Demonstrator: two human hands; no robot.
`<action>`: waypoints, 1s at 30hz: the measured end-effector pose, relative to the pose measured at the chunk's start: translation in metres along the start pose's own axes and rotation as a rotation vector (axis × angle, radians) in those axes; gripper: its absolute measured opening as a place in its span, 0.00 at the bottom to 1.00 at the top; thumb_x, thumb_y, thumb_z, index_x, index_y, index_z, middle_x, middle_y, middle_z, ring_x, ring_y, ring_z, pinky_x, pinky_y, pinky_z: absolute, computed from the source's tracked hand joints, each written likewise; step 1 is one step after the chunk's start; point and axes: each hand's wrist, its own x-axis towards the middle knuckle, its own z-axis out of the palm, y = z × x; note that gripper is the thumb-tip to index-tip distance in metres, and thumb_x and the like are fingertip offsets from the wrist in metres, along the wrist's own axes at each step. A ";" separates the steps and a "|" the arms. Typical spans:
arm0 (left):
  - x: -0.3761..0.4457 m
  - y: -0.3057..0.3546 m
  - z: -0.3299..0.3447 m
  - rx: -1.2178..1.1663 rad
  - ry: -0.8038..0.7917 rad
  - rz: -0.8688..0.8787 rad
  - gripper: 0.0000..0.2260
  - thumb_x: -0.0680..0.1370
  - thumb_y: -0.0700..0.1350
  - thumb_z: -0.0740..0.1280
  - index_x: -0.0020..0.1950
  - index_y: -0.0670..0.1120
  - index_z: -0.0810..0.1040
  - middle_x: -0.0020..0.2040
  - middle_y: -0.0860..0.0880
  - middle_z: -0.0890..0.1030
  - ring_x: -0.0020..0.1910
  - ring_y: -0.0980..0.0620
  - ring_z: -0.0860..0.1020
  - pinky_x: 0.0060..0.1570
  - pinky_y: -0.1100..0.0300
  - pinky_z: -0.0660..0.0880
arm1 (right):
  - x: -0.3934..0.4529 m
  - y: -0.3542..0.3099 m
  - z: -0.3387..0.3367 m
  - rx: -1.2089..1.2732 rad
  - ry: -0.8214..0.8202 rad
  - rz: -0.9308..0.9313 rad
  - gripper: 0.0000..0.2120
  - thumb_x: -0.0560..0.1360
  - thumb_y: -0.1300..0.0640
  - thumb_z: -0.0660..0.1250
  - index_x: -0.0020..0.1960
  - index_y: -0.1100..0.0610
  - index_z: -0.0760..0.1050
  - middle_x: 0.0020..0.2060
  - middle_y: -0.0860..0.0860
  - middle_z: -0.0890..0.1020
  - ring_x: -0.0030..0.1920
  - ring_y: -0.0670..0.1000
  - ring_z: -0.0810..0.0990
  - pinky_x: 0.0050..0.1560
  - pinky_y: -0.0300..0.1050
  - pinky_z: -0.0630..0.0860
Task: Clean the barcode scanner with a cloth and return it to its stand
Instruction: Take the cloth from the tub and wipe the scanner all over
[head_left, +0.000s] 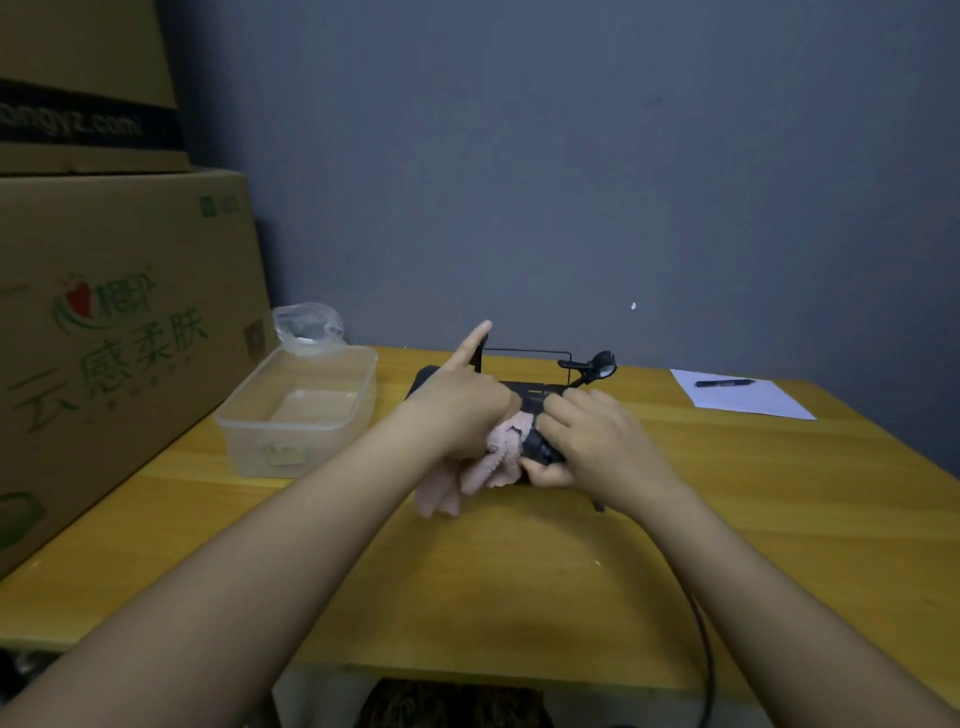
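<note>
The black barcode scanner (540, 446) is held over the middle of the yellow table, mostly hidden under my right hand (592, 447), which grips it. My left hand (460, 402) presses a pale pink cloth (488, 467) against the scanner's left side, with its index finger sticking up. The cloth's loose end hangs down toward the table. Just behind both hands stands the black stand (540, 382), with a flat base, a thin wire frame and a ring-shaped cradle at its right end. The scanner's black cable (704, 639) runs off the table's front edge.
A clear plastic tub (249, 415) sits at the left, with a crumpled clear bag (306, 327) behind it. Large cardboard boxes (104, 338) are stacked along the left side. A white sheet (748, 402) with a black pen (724, 383) lies at the back right.
</note>
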 end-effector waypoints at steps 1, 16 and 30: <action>0.000 0.000 0.000 -0.017 0.009 0.004 0.04 0.75 0.44 0.59 0.40 0.48 0.71 0.27 0.54 0.71 0.35 0.50 0.78 0.71 0.43 0.29 | -0.001 -0.001 0.001 0.054 -0.021 0.038 0.15 0.66 0.46 0.61 0.30 0.58 0.71 0.27 0.51 0.72 0.29 0.52 0.71 0.30 0.43 0.60; -0.015 0.021 0.023 -0.005 0.484 -0.189 0.09 0.61 0.41 0.73 0.32 0.45 0.73 0.26 0.50 0.73 0.26 0.49 0.75 0.68 0.51 0.59 | -0.001 -0.013 -0.012 1.223 -0.262 0.740 0.17 0.77 0.54 0.64 0.31 0.58 0.69 0.26 0.49 0.67 0.27 0.44 0.64 0.29 0.36 0.61; -0.013 -0.007 0.002 -0.059 0.044 0.072 0.04 0.75 0.45 0.58 0.41 0.49 0.70 0.33 0.53 0.77 0.41 0.50 0.81 0.69 0.50 0.24 | -0.002 -0.009 -0.005 0.115 -0.084 0.048 0.13 0.65 0.48 0.65 0.31 0.58 0.72 0.27 0.51 0.73 0.29 0.53 0.72 0.29 0.42 0.63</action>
